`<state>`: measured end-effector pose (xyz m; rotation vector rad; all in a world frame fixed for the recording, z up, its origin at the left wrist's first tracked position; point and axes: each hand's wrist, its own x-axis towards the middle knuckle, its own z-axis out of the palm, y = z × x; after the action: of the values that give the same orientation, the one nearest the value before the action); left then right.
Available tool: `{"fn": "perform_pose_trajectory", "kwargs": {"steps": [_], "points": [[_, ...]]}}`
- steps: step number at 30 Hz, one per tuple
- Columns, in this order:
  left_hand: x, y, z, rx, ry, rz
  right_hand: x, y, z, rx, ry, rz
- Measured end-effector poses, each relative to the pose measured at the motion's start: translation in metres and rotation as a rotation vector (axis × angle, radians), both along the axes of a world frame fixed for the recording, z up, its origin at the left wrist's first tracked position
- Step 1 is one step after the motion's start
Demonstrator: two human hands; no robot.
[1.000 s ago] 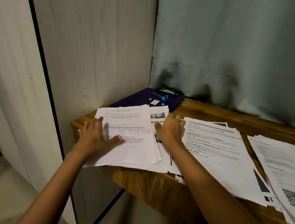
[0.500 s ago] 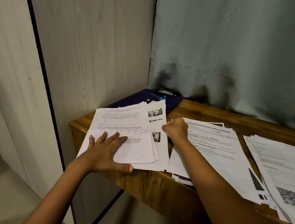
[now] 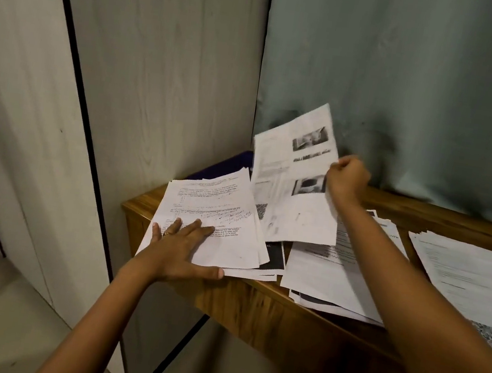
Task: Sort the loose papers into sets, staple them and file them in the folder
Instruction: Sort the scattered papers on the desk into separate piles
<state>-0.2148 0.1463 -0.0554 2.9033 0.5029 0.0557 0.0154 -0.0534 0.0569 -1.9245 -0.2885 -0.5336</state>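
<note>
The left hand [image 3: 180, 250] lies flat with fingers spread on the left stack [image 3: 218, 214] of papers, pressing near its front-left corner. The thumb runs along the stack's near edge, which juts slightly past the front edge of the wooden table [image 3: 253, 304]. The right hand [image 3: 348, 178] is curled, pinching the right edge of a single printed sheet [image 3: 290, 176] with photos on it. The sheet is held tilted up off the desk, its top corner in front of the grey curtain [image 3: 411, 83] and its lower edge above the place where the left stack meets the middle stack [image 3: 321, 272].

The middle stack overhangs the table's front edge, and the right forearm crosses above it. A third stack [image 3: 471, 281] lies to the right, with a strip of bare wood between the two. The dark blue folder [image 3: 225, 167] sits in the back-left corner against the wall panel [image 3: 158, 79] — only a sliver shows behind the papers. Wall and curtain close in the left and rear sides — open room lies over the table's front edge.
</note>
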Motion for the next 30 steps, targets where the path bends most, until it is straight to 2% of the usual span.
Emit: {"fn": "perform_pose_trajectory", "kwargs": {"steps": [3, 7, 13, 16, 20, 23, 26, 30], "points": [[-0.001, 0.0, 0.001, -0.007, 0.0, 0.0, 0.016, -0.017, 0.016, 0.133, -0.074, -0.079], [-0.002, -0.003, 0.002, 0.002, -0.045, 0.003, 0.024, -0.03, 0.024, 0.344, -0.019, -0.137], [-0.022, -0.008, 0.001, 0.065, -0.332, 0.103, 0.005, 0.0, -0.006, 0.204, -0.001, 0.028], [-0.034, -0.002, -0.001, -0.068, -0.529, 0.232, -0.011, 0.024, -0.024, 0.115, 0.027, 0.134], [-0.041, -0.007, 0.012, -0.434, -0.858, 0.359, -0.038, 0.054, -0.047, -0.04, 0.038, 0.21], [-0.041, -0.007, 0.014, -0.521, -0.807, 0.383, -0.056, 0.071, -0.058, -0.126, 0.091, 0.223], [-0.04, -0.007, 0.01, -0.44, -0.622, 0.318, -0.068, 0.083, -0.065, -0.244, 0.142, 0.257], [-0.038, -0.006, -0.001, -0.341, -0.522, 0.282, -0.075, 0.094, -0.076, -0.413, 0.104, 0.334]]}}
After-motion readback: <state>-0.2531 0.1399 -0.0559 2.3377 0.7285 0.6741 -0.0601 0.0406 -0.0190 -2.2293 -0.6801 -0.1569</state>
